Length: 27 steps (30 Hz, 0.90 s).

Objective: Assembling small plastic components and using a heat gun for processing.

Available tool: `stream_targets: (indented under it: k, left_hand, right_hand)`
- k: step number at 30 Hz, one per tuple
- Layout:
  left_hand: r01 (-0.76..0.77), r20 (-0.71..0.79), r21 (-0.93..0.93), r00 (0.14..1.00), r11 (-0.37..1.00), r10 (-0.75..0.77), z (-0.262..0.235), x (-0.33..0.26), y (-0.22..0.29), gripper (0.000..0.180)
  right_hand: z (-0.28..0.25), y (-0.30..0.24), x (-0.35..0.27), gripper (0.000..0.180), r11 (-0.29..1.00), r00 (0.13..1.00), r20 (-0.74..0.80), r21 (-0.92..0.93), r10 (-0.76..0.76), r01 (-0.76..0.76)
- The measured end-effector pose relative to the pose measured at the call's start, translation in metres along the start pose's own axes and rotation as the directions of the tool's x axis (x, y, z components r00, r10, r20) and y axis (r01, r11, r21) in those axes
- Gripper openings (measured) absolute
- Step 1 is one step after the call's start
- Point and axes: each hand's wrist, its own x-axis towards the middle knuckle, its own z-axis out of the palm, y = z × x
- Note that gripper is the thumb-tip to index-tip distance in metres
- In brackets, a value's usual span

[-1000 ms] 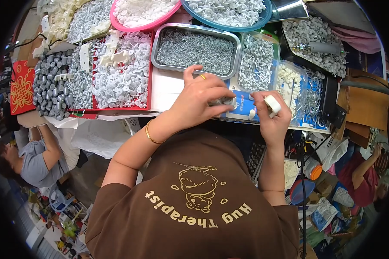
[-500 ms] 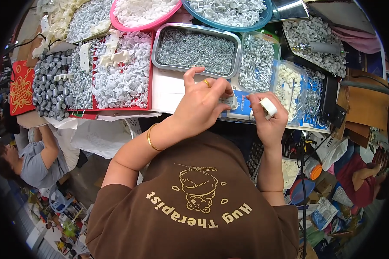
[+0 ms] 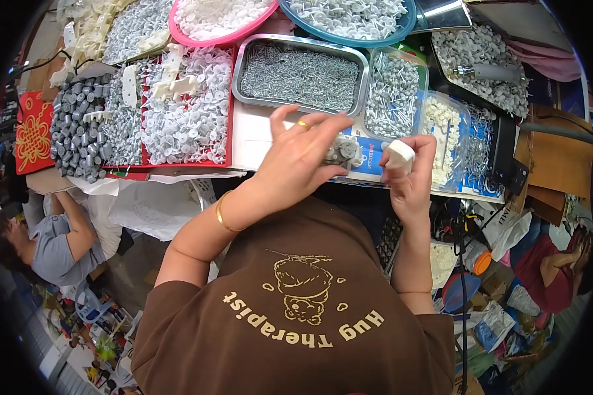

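My left hand (image 3: pixel 300 151), with a gold ring and bracelet, is over the front edge of the work surface. Its fingers are spread, thumb and index apart. Between them sits a small grey-and-white assembly (image 3: pixel 344 151); whether a fingertip touches it I cannot tell. To its right my right hand (image 3: pixel 412 174) is closed on a small white plastic piece (image 3: pixel 400 155), pinched upright between thumb and fingers. Just beyond the hands stand a metal tray (image 3: pixel 244 92) of small screws and a clear plastic box (image 3: pixel 423 85) of longer screws.
A red box (image 3: pixel 229 108) of white nail-like parts stands left, beside grey cylinders (image 3: pixel 79 131). Behind are a pink basin (image 3: pixel 176 33) and a teal basin (image 3: pixel 375 43). Right are a tub of cream pieces (image 3: pixel 441 135), hooks (image 3: pixel 479 141) and a black tray (image 3: pixel 468 95). Other people sit at both sides.
My left index finger and thumb have spread apart, uncovering more of the grey-and-white assembly. In my right hand the white piece has turned, showing a different face.
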Motion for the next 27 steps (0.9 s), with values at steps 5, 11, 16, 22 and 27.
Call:
stream_targets:
  k: [5,11,16,22,27]
  left_hand:
    - [0.184,0.005,-0.025,0.983,0.983,-0.184,-0.021,-0.028,-0.020,0.047]
    - [0.293,0.031,-0.214,0.956,0.932,-0.293,-0.012,-0.037,-0.030,0.013]
    - [0.316,0.093,-0.229,0.949,0.921,-0.302,-0.018,-0.038,-0.032,0.015]
    - [0.357,0.149,-0.250,0.933,0.900,-0.328,-0.023,-0.032,-0.031,0.034]
    - [0.195,0.111,-0.065,0.976,0.979,-0.187,-0.020,-0.033,-0.024,0.043]
  right_hand:
    - [0.000,-0.008,-0.008,0.031,0.943,0.987,0.046,-0.291,-0.156,0.162]
    - [0.035,-0.008,0.015,0.038,0.795,0.948,0.095,-0.524,-0.303,0.306]
    - [0.047,-0.004,0.018,0.042,0.797,0.923,0.198,-0.465,-0.329,0.384]
    - [0.042,-0.007,0.020,0.040,0.822,0.927,0.284,-0.447,-0.244,0.353]
    - [0.043,-0.006,0.021,0.040,0.801,0.926,0.288,-0.477,-0.246,0.361]
